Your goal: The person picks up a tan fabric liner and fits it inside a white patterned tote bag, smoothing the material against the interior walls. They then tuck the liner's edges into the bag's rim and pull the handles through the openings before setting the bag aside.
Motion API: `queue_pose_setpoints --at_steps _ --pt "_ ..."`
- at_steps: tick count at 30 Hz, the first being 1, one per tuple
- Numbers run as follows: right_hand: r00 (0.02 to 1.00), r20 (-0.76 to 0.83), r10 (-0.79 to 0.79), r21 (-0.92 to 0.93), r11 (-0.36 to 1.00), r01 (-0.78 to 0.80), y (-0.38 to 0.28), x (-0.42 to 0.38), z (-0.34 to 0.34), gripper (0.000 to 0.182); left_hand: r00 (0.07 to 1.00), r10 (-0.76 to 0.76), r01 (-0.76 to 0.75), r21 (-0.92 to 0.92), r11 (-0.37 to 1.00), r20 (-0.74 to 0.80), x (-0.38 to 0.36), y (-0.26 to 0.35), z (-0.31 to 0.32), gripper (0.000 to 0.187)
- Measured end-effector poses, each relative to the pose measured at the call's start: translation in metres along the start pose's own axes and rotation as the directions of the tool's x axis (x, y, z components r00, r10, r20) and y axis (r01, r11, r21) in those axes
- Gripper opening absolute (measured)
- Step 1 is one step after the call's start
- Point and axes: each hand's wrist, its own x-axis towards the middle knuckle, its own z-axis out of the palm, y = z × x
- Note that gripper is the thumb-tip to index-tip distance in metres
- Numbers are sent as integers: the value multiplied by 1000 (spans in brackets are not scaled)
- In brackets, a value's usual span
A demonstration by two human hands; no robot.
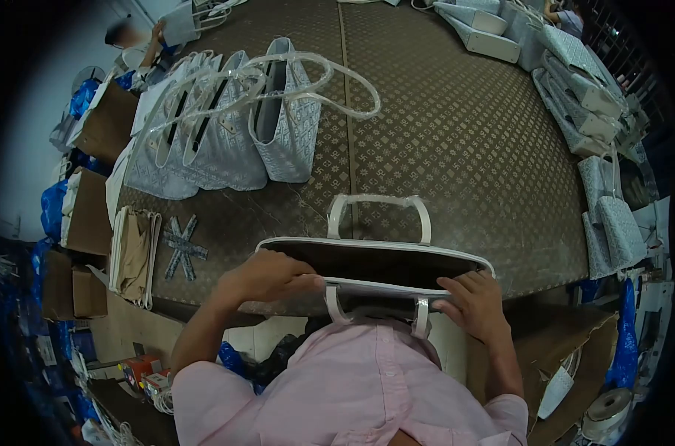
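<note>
White tote bag (pixel 374 262) is standing open at the near edge of the surface (pixel 463 134), and we are gripping its near rim with both hands.

We are curling our left hand (pixel 267 276) over the left part of that rim, its fingers (pixel 307 282) pressed together and hooking down into the dark opening, while our right hand (pixel 477 301) is clamping the right part, fingers (pixel 463 282) slightly spread on top of the rim and thumb underneath. One white handle (pixel 380 201) is rising on the far side of the bag and the other is hanging down against our pink shirt (pixel 367 386). Farther off to the left, finished patterned bags (pixel 226 141) with plastic-wrapped handles are leaning in a row, and more bags (pixel 575 89) are lining the right edge. A stack of flat pieces (pixel 133 256) is lying at the left, beside cardboard boxes (pixel 88 212).
</note>
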Motion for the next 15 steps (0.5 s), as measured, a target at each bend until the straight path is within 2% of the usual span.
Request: queue_pose_setpoints --at_steps 2,3,5,6,8,9,10,11,12,14,15 --pt "978 188 95 -67 994 -83 -6 3 -2 35 930 -178 146 121 982 321 16 11 -5 43" --pt "977 189 99 -71 994 -86 -7 3 -5 35 931 -173 141 119 983 323 19 12 -7 43" --pt "923 356 148 -86 988 -125 -6 3 -11 35 892 -195 91 260 961 408 25 16 -10 44" --pt "921 357 158 -87 987 -135 -2 1 -8 35 889 -190 83 261 962 417 23 11 -7 44" --pt "960 257 112 -52 993 -102 8 -7 3 34 968 35 -68 123 990 249 13 -10 1 45" --pt "959 257 122 -50 992 -113 10 -9 7 34 965 38 -72 124 990 260 9 -13 4 45" --pt "984 154 84 -6 996 -84 12 -9 9 33 991 90 -104 140 985 101 4 -16 8 44" --pt "998 52 45 34 998 -46 13 -8 11 31 988 142 -130 157 979 -64 2 -19 12 43" --pt "997 61 44 34 998 -46 13 -7 13 31 988 139 -129 149 980 -64 1 -21 17 43" --pt "991 -136 -7 -69 998 -3 9 -3 19 28 913 288 -184 341 922 -287 -1 -23 28 39" --pt "991 -132 -9 -64 998 0 9 -2 22 28 915 282 -178 337 924 -288 0 -25 33 39"
